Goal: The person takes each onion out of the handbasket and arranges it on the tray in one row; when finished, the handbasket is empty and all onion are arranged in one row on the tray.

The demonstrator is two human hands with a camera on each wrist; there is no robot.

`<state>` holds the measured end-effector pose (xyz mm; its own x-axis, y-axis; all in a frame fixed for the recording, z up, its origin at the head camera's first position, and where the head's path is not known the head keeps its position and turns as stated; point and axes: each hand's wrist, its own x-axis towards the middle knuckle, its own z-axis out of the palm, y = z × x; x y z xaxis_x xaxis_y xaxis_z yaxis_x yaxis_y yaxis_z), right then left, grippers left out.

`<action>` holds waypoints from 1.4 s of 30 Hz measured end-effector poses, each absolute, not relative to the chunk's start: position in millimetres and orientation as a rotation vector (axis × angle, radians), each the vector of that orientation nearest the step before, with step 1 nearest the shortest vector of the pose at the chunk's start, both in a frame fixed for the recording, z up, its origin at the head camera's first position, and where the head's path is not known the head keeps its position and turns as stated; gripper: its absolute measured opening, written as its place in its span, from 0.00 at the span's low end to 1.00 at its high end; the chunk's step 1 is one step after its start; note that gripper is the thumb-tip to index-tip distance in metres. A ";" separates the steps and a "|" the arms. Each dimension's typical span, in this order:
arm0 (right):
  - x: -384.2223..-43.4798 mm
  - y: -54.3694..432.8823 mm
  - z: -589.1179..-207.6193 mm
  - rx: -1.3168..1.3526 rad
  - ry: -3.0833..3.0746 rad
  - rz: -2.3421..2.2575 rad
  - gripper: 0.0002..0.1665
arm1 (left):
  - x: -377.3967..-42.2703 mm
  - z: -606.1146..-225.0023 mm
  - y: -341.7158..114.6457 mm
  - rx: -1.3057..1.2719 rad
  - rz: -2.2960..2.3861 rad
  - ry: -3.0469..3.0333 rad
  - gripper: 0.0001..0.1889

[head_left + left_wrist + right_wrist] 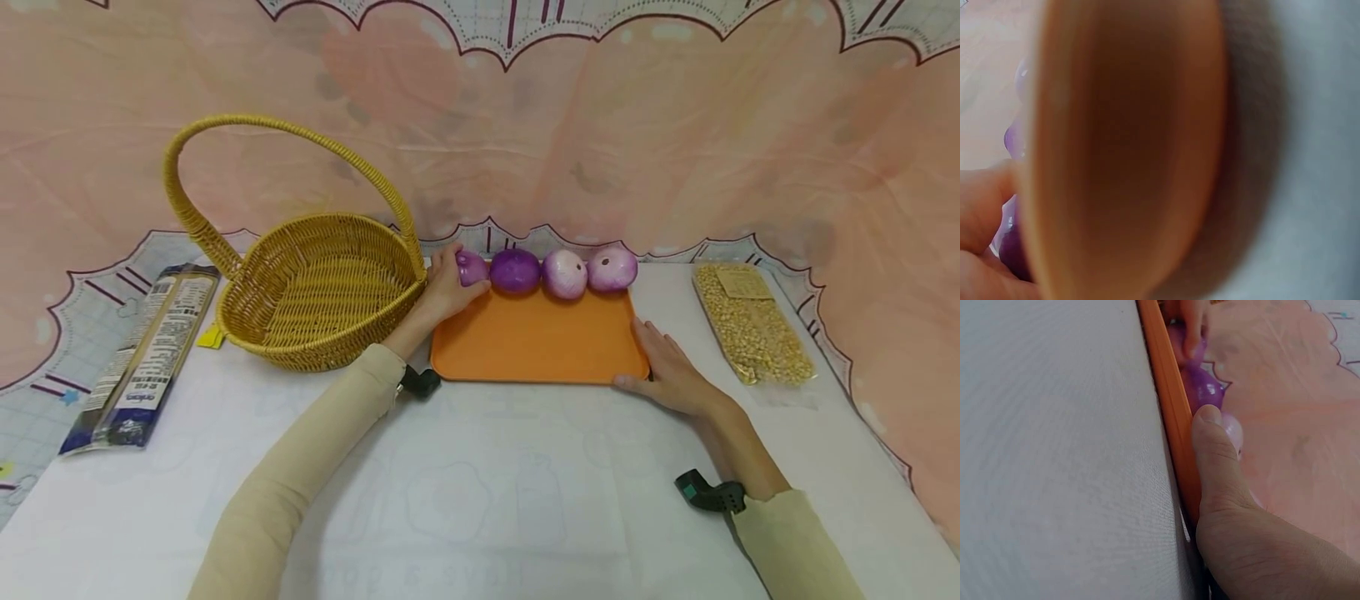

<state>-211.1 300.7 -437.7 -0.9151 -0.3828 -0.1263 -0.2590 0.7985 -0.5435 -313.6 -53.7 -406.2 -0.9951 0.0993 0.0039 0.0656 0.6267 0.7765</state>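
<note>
In the head view, several purple onions (515,272) stand in a row along the far edge of an orange tray (536,337). My left hand (446,287) grips the leftmost onion (472,267), thumb on its near side and fingers behind it. The left wrist view is mostly filled by the blurred tray (1129,150), with my fingers and some purple skin at its left. At the tray's near right corner rests my right hand (672,372), its fingers straight along the side. Its thumb (1215,453) lies over the front rim in the right wrist view.
A yellow wicker basket (322,354) with a tall handle stands left of the tray, close to my left forearm. Farther left lies a long blue-and-clear packet (142,358). A clear bag of yellow kernels (753,325) lies to the right. A patterned cloth hangs behind the white table.
</note>
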 end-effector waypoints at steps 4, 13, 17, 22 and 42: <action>-210.9 300.9 -438.1 -0.501 2.759 -0.784 0.63 | -314.0 -407.1 -54.0 0.140 1.329 2.794 0.43; -210.8 300.9 -439.0 -0.495 2.757 -0.784 0.64 | -313.9 -408.0 -53.5 0.131 1.321 2.793 0.43; -209.8 301.3 -439.4 -0.493 2.758 -0.788 0.64 | -313.2 -408.0 -52.7 0.123 1.309 2.795 0.43; -209.0 301.8 -439.4 -0.500 2.764 -0.792 0.63 | -312.6 -407.0 -51.7 0.124 1.296 2.798 0.43; -210.0 300.4 -436.6 -0.504 2.767 -0.781 0.63 | -313.7 -405.2 -51.7 0.127 1.338 2.793 0.46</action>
<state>-210.0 300.4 -436.6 -0.9165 -0.3822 -0.1180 -0.2642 0.7999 -0.5389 -313.7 -51.7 -405.2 -0.9958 0.0919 -0.0023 0.0558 0.6244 0.7791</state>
